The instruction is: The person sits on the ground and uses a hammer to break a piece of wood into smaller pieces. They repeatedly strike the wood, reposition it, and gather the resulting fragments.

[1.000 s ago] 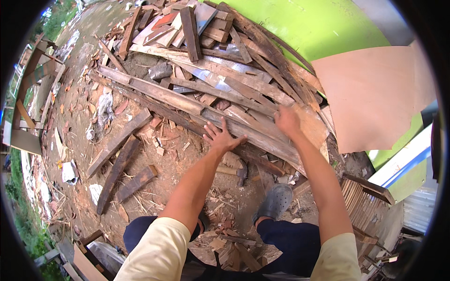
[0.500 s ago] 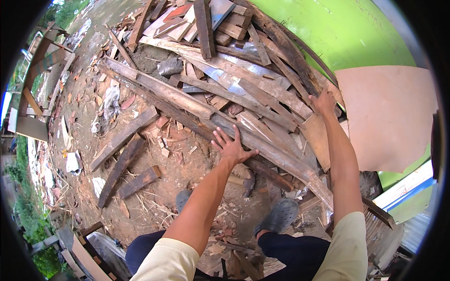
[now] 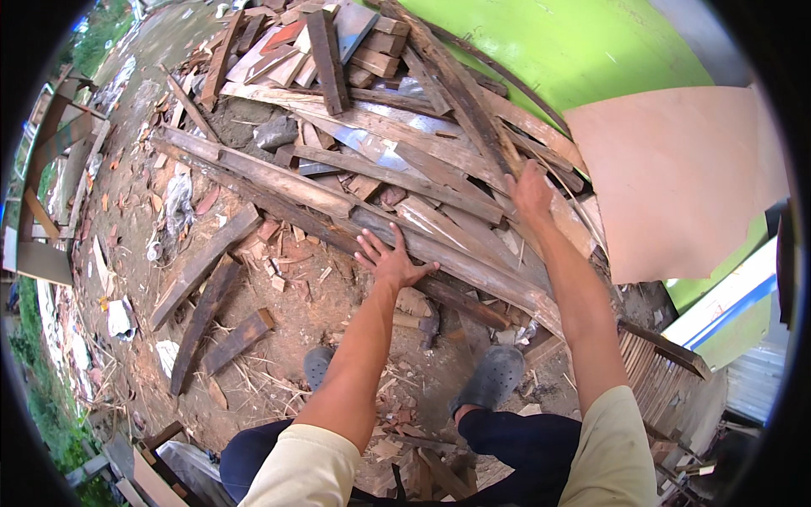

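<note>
My left hand (image 3: 394,260) lies with fingers spread on a long, weathered wooden beam (image 3: 473,269) that slants across the ground. My right hand (image 3: 530,196) is closed around the lower end of a dark, rough timber (image 3: 460,93), which runs up along the far right side of the scrap-wood pile. Between the two hands lie several loose planks (image 3: 397,177), overlapping one another. On the dirt below my left hand is a claw hammer (image 3: 429,326), its wooden handle pointing left.
A green panel (image 3: 591,51) and a pinkish board (image 3: 667,186) stand at the right. Short timbers (image 3: 207,266) lie on the littered dirt at left, and a grey stone (image 3: 275,133) sits by the pile. My feet, in grey clogs (image 3: 490,378), are just below the long beam.
My right hand has closed on the dark timber's end and shifted it left, away from the green panel, uncovering more planks. My left hand stays on the long beam. The view has shifted slightly.
</note>
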The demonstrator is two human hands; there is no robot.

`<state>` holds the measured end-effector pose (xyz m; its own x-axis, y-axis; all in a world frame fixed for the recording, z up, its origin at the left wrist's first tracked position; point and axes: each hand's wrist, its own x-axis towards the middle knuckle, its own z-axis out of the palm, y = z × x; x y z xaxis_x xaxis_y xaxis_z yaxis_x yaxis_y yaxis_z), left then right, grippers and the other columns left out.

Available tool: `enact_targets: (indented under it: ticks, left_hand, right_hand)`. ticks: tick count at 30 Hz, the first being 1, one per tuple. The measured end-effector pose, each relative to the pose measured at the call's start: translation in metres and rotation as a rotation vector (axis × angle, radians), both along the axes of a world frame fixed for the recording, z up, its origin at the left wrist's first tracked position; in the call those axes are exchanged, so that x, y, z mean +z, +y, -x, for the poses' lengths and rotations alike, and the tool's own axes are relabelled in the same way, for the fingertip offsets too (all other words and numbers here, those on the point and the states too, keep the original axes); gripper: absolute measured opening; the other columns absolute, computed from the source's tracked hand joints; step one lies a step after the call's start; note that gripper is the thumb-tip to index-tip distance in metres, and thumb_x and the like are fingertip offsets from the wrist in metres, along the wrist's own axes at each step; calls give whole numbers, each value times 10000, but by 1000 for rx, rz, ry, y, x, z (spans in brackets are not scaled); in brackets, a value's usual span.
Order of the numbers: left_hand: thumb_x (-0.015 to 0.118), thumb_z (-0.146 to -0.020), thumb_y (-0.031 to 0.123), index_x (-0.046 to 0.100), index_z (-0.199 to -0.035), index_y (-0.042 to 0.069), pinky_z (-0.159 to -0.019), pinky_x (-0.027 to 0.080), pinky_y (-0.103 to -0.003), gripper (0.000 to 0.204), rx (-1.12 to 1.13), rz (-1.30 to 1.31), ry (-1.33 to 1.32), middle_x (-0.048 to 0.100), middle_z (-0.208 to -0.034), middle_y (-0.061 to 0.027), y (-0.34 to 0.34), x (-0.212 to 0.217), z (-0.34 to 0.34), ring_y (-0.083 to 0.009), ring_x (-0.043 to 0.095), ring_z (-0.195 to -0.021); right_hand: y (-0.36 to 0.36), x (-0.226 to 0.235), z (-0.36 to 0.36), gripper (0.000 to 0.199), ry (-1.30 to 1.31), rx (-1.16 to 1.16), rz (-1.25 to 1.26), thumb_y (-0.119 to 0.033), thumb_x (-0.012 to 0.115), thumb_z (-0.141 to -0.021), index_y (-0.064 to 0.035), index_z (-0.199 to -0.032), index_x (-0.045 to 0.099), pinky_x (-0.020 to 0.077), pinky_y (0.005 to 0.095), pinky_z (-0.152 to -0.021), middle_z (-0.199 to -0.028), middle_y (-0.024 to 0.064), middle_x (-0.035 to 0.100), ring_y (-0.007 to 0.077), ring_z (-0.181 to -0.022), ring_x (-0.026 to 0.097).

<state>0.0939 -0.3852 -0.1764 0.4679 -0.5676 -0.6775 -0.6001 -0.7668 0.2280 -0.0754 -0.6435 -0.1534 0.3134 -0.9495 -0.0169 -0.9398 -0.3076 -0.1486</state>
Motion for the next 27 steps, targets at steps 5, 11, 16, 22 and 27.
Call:
enact_targets:
  ticks: [5,11,16,22,27]
  left_hand:
    - [681,-577,883,-111,-1591,177,-1101,-101,-707,1467,14,1,-5,-229,-1526,-418,1,-2,-2,-534,-267,-1429]
    - [695,-576,873,-80,-1595,159,-1103,-109,-700,1466,27,27,-5,-233,-1521,-422,4,-11,-4,-535,-269,-1428]
    - [637,-569,924,-90,-1589,125,-1086,-68,-733,1486,-24,21,-34,-190,-1505,-465,2,-14,-4,-596,-223,-1413]
    - [676,-571,891,-92,-1591,138,-1092,-98,-714,1482,-7,15,14,-220,-1504,-452,-1,-8,-3,-572,-252,-1415]
    - [701,-570,871,-93,-1591,143,-1096,-110,-706,1485,19,10,25,-244,-1507,-437,3,-5,-7,-549,-280,-1416]
  right_hand:
    - [37,28,-14,543,-113,69,-54,-393,701,-871,-10,-1161,449,553,501,-759,-941,261,684,415,-903,692]
    - [-9,98,7,553,-79,30,-59,-527,637,-876,-31,-1117,595,523,499,-836,-1007,232,704,395,-964,681]
    - [-55,153,20,480,72,121,165,-463,642,-900,-38,-1119,598,520,497,-803,-1004,196,709,370,-959,681]
    - [-57,93,34,356,234,172,585,-303,637,-898,-68,-1163,604,517,495,-838,-1089,163,676,333,-1039,653]
    - [-20,64,-3,444,203,204,-261,-273,661,-873,-36,-1237,567,508,505,-932,-1247,201,634,361,-1176,603]
